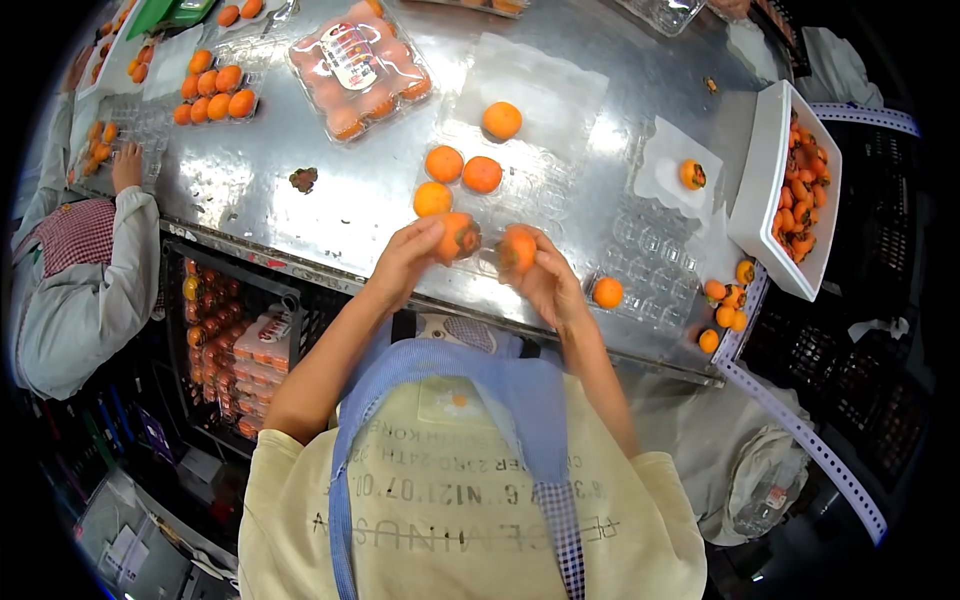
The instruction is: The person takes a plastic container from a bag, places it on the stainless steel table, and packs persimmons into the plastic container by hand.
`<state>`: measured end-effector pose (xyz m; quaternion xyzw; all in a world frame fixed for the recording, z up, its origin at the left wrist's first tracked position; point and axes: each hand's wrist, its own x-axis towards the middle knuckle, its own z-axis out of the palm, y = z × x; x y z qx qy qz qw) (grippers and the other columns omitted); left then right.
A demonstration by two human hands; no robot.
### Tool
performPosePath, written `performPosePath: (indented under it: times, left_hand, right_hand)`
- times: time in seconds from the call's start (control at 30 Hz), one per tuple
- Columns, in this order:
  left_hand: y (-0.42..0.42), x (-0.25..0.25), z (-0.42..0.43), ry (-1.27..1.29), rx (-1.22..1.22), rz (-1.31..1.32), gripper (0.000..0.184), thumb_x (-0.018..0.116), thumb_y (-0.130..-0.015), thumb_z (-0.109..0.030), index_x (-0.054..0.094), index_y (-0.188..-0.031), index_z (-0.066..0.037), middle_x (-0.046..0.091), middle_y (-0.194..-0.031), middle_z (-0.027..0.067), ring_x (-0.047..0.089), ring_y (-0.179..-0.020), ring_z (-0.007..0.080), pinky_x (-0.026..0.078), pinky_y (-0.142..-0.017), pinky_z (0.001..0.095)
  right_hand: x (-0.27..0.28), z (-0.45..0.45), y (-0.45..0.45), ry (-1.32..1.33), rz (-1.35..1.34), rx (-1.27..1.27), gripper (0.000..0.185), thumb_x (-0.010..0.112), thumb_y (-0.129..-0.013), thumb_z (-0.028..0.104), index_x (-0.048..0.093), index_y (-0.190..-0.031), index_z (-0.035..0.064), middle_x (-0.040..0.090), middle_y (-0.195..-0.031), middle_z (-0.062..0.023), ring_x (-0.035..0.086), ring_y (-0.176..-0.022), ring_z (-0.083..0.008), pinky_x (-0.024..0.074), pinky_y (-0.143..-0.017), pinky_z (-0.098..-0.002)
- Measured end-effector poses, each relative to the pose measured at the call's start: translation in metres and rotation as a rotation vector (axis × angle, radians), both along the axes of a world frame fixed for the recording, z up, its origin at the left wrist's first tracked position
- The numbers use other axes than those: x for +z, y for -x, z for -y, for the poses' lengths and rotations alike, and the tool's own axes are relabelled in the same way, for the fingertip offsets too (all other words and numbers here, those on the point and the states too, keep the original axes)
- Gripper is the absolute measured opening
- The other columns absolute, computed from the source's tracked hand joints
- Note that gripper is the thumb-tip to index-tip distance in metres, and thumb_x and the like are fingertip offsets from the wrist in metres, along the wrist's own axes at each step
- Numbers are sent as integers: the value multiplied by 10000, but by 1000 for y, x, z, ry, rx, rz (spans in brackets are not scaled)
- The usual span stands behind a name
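Observation:
My left hand (408, 257) is closed on an orange persimmon (458, 238), its leafy top facing right. Another persimmon (518, 249) is in my right hand (552, 287), gripped between thumb and fingers. The two fruits are apart, side by side over the front part of the metal table (370, 190). Just beyond them lies a clear plastic tray (530, 195) with a few persimmons (482, 174) in its left part. One more persimmon (502, 120) sits behind these, by a translucent sheet (560, 85).
A white box (760, 180) of small persimmons stands at the right. Closed pack (350, 60) lies at the back. An empty clear tray (650, 260) and loose fruit (733, 297) are front right. A co-worker's sleeve (135, 220) shows at left; a crate (290, 330) is below.

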<state>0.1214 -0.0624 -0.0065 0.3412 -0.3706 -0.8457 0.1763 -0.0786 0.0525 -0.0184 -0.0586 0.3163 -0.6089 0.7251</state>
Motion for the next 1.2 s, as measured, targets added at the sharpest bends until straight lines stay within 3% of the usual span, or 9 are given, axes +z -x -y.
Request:
performPosePath:
  times: [0.17, 0.27, 0.37, 0.4, 0.6, 0.8, 0.93, 1.1, 1.2]
  left_hand:
    - [5, 1, -3, -249, 75, -67, 497, 459, -948, -416, 530, -1198, 7, 617, -1086, 113, 596, -965, 176, 439, -780, 272]
    - [12, 8, -5, -207, 18, 48, 473, 489, -929, -443, 582, -1141, -31, 632, -1000, 49, 571, -874, 114, 425, -737, 255]
    - [22, 6, -9, -69, -65, 231, 451, 559, -887, -479, 629, -1024, -56, 626, -850, 15, 557, -753, 81, 406, -641, 220]
    - [24, 3, -9, -25, -94, 265, 448, 571, -880, -482, 631, -1000, -55, 620, -825, 15, 558, -729, 81, 403, -623, 215]
    - [40, 6, -13, 182, -206, 454, 505, 556, -875, -527, 622, -954, -33, 595, -754, 29, 547, -653, 92, 399, -578, 212]
    - [48, 22, -11, 24, -125, 304, 479, 490, -928, -474, 590, -1042, -20, 623, -789, 70, 554, -687, 108, 425, -597, 235]
    - [37, 16, -12, 146, -93, 246, 375, 497, -950, -373, 589, -1056, -26, 627, -803, 60, 560, -693, 107, 448, -633, 241]
    - [15, 12, -9, 151, -33, 275, 306, 542, -936, -308, 597, -1041, -26, 615, -797, 37, 555, -690, 99, 446, -645, 237]
    - [10, 14, -7, 146, -12, 293, 296, 582, -913, -300, 598, -1039, -33, 615, -793, 32, 542, -676, 89, 437, -641, 231]
  right_hand:
    - [6, 4, -3, -9, -180, 122, 471, 660, -837, 190, 481, -1248, 46, 536, -1172, -118, 547, -1019, -202, 472, -851, -373]
    - [18, 10, -9, -107, -626, 231, 540, 749, -758, 181, 511, -1228, 61, 532, -1175, -119, 559, -1031, -220, 471, -867, -362]
    - [31, 17, -17, 219, -1346, 61, 637, 821, -664, 212, 529, -1210, 63, 559, -1136, -109, 579, -1024, -247, 475, -869, -347]
    - [32, 18, -16, 228, -1421, 51, 643, 832, -639, 254, 556, -1190, 70, 583, -1096, -108, 593, -1007, -269, 480, -861, -335]
    - [23, 11, -7, 69, -1315, 179, 561, 811, -677, 241, 593, -1161, 58, 600, -1089, -91, 602, -998, -250, 481, -866, -331]
    - [17, -5, 4, -169, -633, -30, 548, 736, -757, 184, 541, -1221, -32, 620, -994, -91, 596, -925, -181, 487, -777, -293]
    - [2, -23, 49, -130, -378, -333, 479, 627, -817, 192, 530, -1230, -30, 634, -1003, -116, 591, -814, -173, 466, -678, -272]
    - [17, -67, 204, -51, -434, -896, 450, 626, -858, 438, 555, -1121, 81, 597, -958, -43, 586, -881, -189, 483, -659, -291]
    - [59, -82, 286, -223, -538, -1163, 352, 642, -858, 418, 576, -924, 78, 593, -791, -38, 591, -747, -161, 450, -594, -273]
